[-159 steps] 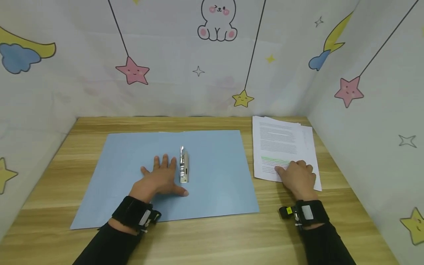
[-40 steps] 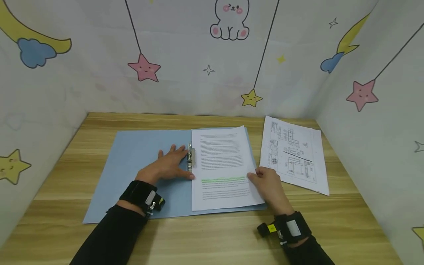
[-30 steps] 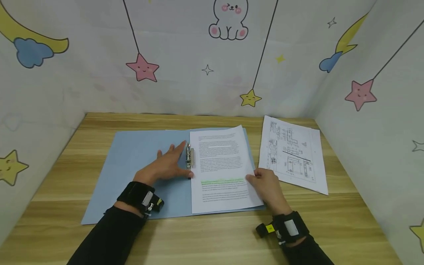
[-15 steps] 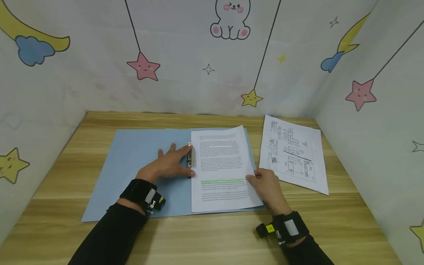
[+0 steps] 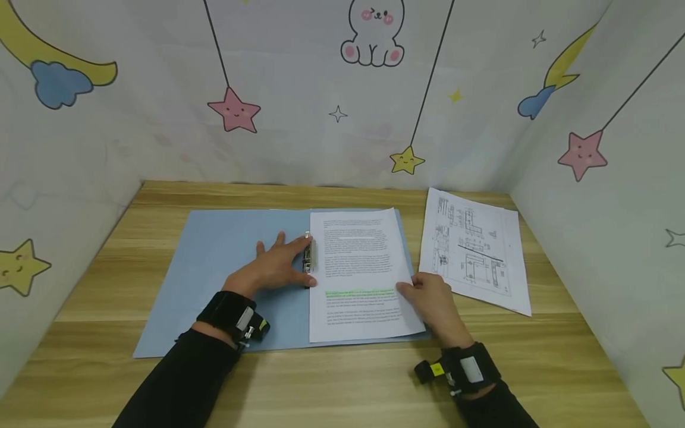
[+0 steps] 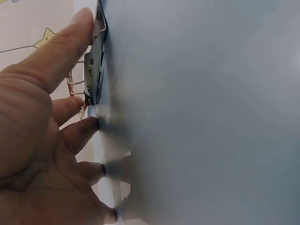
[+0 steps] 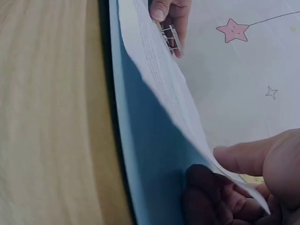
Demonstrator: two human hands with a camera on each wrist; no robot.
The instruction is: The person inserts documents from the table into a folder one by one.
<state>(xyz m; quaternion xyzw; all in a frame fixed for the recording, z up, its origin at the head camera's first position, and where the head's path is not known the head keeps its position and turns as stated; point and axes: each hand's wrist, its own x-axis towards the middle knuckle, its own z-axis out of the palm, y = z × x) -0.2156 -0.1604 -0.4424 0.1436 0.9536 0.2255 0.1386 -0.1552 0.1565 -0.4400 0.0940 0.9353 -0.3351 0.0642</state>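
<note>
A blue folder (image 5: 214, 244) lies spread flat on the table, with a metal ring binder mechanism (image 5: 307, 260) near its middle. On the folder's right half is a printed sheet of paper (image 5: 355, 249) with a green highlighted line, its left edge beside the mechanism. My left hand (image 5: 272, 264) rests on the folder with fingers spread, index finger and thumb at the two ends of the mechanism. With thumb and fingers, my right hand (image 5: 432, 300) pinches the sheet's right edge, which is lifted off the folder in the right wrist view. Several rings (image 7: 171, 40) stand up there.
A stack of papers (image 5: 473, 252), its top page printed with technical drawings, lies at the table's right. The wooden table (image 5: 348, 386) is bounded at the back and sides by a white cloth (image 5: 294, 148) with printed stars.
Since the oldest frame, my right hand has brought the text sheet left onto the folder, exposing drawings on the stack. My left hand has shifted to the mechanism. Lately the sheet has barely moved.
</note>
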